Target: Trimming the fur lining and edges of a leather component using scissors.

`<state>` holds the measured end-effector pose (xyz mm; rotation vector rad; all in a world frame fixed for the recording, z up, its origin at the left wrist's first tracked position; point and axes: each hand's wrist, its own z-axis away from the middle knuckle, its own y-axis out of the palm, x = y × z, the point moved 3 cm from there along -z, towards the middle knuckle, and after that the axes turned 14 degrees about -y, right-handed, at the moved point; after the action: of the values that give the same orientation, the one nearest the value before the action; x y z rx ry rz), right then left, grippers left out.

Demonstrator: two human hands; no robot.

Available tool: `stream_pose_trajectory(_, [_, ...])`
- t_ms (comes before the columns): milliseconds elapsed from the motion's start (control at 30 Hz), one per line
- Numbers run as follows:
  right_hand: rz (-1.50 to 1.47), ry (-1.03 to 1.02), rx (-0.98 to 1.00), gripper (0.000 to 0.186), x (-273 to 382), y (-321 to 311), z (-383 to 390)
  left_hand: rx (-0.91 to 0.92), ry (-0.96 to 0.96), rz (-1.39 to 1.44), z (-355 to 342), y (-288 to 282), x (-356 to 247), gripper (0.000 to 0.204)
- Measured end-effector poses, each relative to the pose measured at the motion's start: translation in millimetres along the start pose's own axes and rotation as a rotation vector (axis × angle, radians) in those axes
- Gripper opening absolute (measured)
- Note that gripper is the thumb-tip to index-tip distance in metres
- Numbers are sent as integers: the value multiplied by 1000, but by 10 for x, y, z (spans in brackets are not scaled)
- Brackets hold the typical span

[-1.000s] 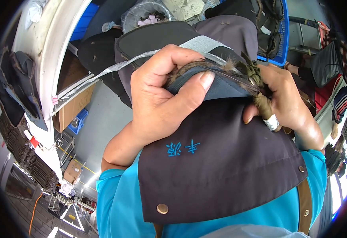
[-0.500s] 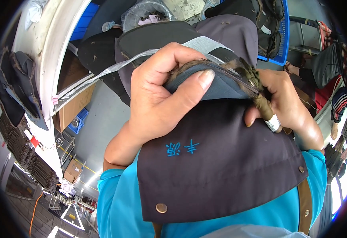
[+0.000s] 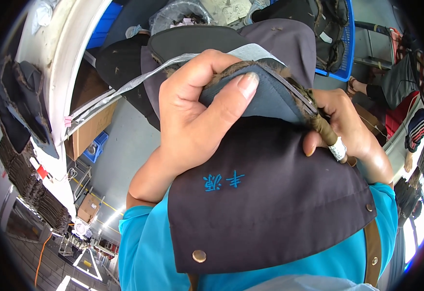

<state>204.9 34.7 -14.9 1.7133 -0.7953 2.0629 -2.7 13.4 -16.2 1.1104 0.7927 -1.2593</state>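
The fingers [image 3: 211, 59] of the left hand [image 3: 185, 114] curl closed above the left part of the apron [image 3: 270, 203], gripping a piece of blue-grey cloth [image 3: 272, 99]. The thumb [image 3: 247, 85] lies flat on the smooth face; the other fingertips are hidden behind.

The cloth stands raised just over the middle of the apron, bent into a curve, with brown fur [image 3: 271, 63] along its far edge. It should be light and bendable, perhaps a bit springy, since it arches between the hands instead of drooping. The smooth face may slip a little under a dry thumb, and the fur probably squashes and sheds, so the flat part, well in from the furry edge, looks the surest place to pinch.

Next, over the apron's right part, come what look like scissors [image 3: 307, 100], their thin metal lying along the cloth's right edge. They seem hard and heavier than the cloth; the padded, wrapped handle [image 3: 324, 132] is the place to hold, away from the metal. The right hand [image 3: 350, 121], at the apron's right side, is closed around that handle, thumb underneath; how far the blades are spread, I cannot tell.
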Motion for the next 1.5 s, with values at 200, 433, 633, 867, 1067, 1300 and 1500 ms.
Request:
stream_pose_trajectory(200, [26,82,-6,42,0,-10,15,-4,-13,83,-21,37,32,8])
stream_pose_trajectory(433, [181,-65,-57,42,75,-60,-66,32,59,-50,-9,36,8,8])
stream_pose_trajectory(633, [140,-110,-60,38,36,-17,-75,21,79,-39,-11,32,0,8])
stream_pose_trajectory(867, [78,-67,-53,31,3,9,-37,48,66,-49,-20,15,5,7])
stream_pose_trajectory(1067, [119,-13,-1,23,28,-32,-26,68,16,-27,-7,5,27,7])
stream_pose_trajectory(1300, [154,2,26,21,52,-83,-2,87,12,-61,-1,10,8,6])
stream_pose_trajectory(1500, [134,-8,-14,21,88,-104,-38,103,-13,-58,-6,-12,24,7])
